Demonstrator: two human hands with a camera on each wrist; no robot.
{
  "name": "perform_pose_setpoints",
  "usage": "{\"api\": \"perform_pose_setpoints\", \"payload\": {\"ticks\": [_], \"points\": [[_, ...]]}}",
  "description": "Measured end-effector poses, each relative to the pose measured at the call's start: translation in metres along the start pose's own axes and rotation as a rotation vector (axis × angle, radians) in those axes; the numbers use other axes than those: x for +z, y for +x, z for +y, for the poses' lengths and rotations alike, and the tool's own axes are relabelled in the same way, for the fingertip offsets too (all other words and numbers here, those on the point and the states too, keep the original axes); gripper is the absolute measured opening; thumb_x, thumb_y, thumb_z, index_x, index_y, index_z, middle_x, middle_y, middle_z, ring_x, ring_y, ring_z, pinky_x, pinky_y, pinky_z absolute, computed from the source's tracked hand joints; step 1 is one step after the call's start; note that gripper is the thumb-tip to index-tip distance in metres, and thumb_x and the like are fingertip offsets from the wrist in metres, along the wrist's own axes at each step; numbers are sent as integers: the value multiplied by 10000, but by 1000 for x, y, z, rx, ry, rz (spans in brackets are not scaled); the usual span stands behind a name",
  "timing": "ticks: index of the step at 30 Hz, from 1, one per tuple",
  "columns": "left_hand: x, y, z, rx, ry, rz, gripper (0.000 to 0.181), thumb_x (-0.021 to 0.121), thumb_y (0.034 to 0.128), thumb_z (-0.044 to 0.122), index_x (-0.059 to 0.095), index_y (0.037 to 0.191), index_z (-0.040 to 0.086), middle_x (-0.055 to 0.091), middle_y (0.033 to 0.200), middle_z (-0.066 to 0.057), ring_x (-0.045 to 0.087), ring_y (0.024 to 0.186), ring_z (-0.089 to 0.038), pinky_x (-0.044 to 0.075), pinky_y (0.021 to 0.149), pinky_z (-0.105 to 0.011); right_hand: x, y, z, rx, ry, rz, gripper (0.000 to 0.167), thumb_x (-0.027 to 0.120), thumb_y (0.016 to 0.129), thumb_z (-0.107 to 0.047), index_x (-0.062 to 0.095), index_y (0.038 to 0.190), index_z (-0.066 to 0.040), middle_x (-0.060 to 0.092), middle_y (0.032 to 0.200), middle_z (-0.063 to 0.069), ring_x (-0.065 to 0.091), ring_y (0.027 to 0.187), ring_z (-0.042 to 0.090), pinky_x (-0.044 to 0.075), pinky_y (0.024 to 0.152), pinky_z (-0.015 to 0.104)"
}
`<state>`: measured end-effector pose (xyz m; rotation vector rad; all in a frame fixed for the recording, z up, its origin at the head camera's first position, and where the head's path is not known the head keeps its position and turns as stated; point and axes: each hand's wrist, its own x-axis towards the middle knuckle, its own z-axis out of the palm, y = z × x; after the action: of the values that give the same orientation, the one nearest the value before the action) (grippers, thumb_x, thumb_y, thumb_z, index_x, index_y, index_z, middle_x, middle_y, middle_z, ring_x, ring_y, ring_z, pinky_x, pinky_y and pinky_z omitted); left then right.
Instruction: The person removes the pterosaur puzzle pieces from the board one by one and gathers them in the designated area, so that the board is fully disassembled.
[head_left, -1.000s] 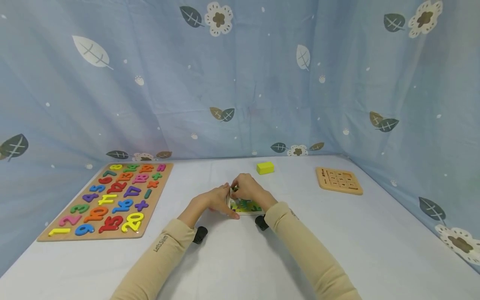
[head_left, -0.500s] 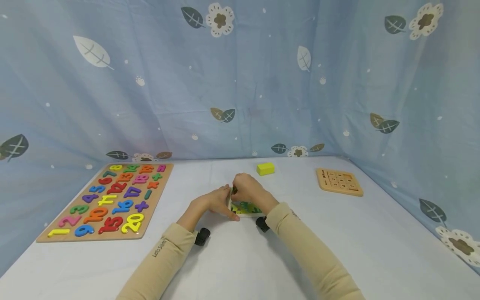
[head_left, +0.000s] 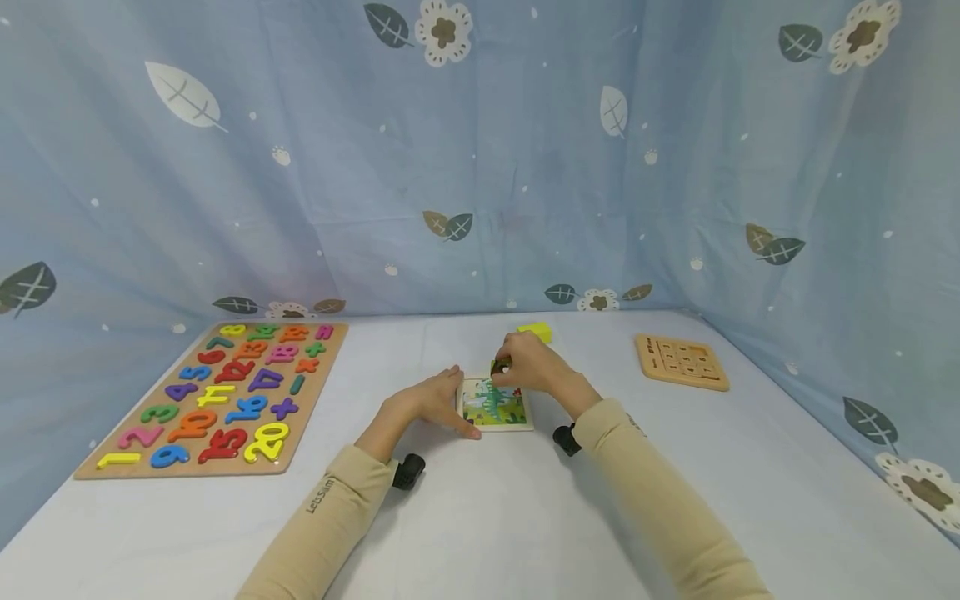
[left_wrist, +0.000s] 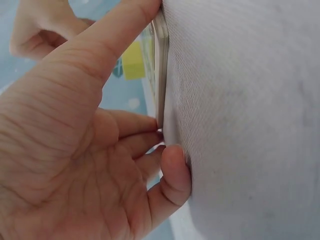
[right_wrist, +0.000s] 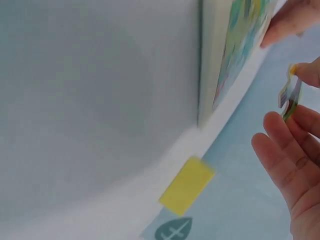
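A small jigsaw puzzle board with a pale frame and a green-and-yellow picture lies flat on the white table. My left hand holds its left side: the thumb is at the near corner and the fingertips touch the far corner. Along the board's pale edge, the left wrist view shows the thumb and fingers spread. Above the far part of the board, my right hand pinches a small puzzle piece between thumb and fingertips. The piece is tilted and apart from the board, and its picture is partly hidden.
To the left lies a wooden number board with colourful numerals and signs. A yellow block sits behind my right hand. Further right is a small wooden number tile board. A blue patterned curtain hangs behind the table.
My right hand has moved right and up from the board's left side with the puzzle piece, uncovering more of the picture. My left hand stays at the board's left edge.
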<state>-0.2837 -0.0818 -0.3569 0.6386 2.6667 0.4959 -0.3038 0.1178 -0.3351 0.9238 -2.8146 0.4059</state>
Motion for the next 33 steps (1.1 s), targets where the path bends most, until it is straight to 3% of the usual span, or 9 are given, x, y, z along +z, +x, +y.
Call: {"api": "perform_pose_setpoints", "payload": {"ticks": [8, 16, 24, 33], "points": [[1, 1, -1, 10, -15, 16, 1127, 814, 729, 447, 183, 1493, -89, 148, 1589, -232, 148, 1486, -341, 200, 1200, -459, -8, -13, 20, 83, 20, -70, 196, 757, 808, -199, 760, 912, -33, 616, 822, 49, 487, 706, 129, 415, 599, 210], [1, -1, 1, 14, -6, 21, 1122, 818, 728, 441, 192, 1487, -99, 150, 1589, -230, 145, 1487, -340, 191, 1203, -457, -8, -19, 37, 90, 44, -90, 109, 756, 796, -160, 747, 800, -52, 523, 613, -5, 402, 578, 107, 324, 539, 217], [1, -1, 0, 18, -24, 28, 1127, 834, 711, 430, 202, 1489, -88, 159, 1590, -221, 150, 1488, -336, 190, 1203, -456, -10, -24, 45, 174, 45, -165, 145, 755, 799, -156, 760, 878, -33, 621, 736, 23, 478, 639, 129, 384, 561, 224], [0, -5, 4, 19, -21, 29, 1117, 834, 715, 417, 208, 1483, -97, 162, 1587, -231, 149, 1487, -337, 182, 1206, -449, -10, -28, 51, 162, 23, -197, 155, 767, 799, -166, 762, 882, -35, 655, 818, 36, 506, 684, 130, 432, 599, 225]]}}
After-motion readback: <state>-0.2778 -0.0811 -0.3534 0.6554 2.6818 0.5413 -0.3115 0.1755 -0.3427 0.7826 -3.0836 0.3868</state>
